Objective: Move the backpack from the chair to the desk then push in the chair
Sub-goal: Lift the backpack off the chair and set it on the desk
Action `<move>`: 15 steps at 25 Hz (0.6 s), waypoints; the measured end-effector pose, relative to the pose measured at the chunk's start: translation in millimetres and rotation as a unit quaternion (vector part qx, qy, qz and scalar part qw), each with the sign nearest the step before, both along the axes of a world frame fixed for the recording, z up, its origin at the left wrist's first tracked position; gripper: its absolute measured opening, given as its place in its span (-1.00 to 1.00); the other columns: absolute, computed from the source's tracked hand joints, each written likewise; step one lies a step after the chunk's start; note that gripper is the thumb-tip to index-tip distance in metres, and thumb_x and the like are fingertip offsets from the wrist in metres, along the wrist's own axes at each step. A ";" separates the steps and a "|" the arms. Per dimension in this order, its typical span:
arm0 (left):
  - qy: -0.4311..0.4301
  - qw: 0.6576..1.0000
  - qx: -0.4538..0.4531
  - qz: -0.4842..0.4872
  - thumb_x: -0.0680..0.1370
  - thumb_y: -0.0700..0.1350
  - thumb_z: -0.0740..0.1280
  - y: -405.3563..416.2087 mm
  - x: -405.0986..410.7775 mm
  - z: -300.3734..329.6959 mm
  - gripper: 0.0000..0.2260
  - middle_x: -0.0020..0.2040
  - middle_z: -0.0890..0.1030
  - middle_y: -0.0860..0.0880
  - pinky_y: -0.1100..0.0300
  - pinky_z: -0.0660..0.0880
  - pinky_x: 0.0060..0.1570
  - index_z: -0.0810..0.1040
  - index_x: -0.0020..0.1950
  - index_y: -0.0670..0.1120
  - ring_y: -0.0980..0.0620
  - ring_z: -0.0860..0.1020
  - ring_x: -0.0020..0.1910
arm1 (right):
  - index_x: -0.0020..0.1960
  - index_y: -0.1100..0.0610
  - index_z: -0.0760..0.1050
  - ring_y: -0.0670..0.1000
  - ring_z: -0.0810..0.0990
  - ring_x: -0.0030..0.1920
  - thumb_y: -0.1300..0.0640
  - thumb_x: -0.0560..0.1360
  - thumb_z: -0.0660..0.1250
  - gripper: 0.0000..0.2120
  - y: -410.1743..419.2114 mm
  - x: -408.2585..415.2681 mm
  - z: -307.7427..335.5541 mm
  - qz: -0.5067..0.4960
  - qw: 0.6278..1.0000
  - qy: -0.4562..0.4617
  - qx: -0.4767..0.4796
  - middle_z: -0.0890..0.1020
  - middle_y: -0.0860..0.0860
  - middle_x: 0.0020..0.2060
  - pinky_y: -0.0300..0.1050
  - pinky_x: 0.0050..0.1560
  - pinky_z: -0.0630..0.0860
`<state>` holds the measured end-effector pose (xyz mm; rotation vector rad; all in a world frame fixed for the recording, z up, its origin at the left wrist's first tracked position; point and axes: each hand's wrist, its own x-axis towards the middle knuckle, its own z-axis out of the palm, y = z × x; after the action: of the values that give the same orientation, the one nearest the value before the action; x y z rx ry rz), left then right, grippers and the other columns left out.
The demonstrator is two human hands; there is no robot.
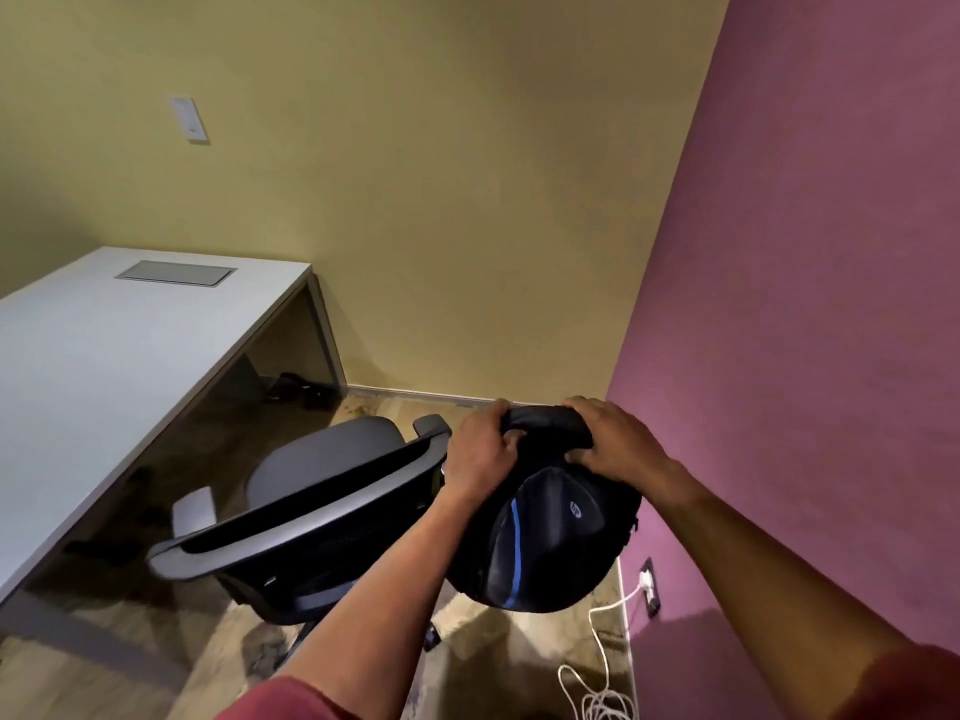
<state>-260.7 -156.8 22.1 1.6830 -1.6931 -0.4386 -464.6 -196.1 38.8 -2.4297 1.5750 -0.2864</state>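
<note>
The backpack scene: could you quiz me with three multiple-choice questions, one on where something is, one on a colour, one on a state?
1. Where is the backpack?
A. lying on the desk
B. held up beside the chair
C. on the floor under the desk

2. What colour is the stripe on the backpack?
A. blue
B. red
C. yellow

3. What is on the chair seat?
A. a laptop
B. a folded coat
C. nothing

Answers:
1 B: the left hand and right hand grip its top, to the right of the chair, away from the desk.
2 A: a blue line runs down its front.
3 C: the grey cushion shows bare.
</note>
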 end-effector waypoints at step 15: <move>0.032 0.997 0.013 -0.070 0.38 0.16 0.45 -159.2 38.9 21.2 -0.51 0.09 0.63 0.05 0.14 0.49 0.02 0.49 0.26 0.06 0.04 0.59 0.06 | 0.00 -0.07 0.58 0.17 0.63 -0.07 0.19 0.41 0.37 -0.78 -166.3 11.8 61.6 0.049 0.997 -0.055 -0.035 0.69 0.03 -0.10 0.05 -0.11 0.56</move>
<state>-221.8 -316.0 43.2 1.5574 -1.7713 -0.5770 -452.8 -362.4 100.4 -2.4885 1.4167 -0.4578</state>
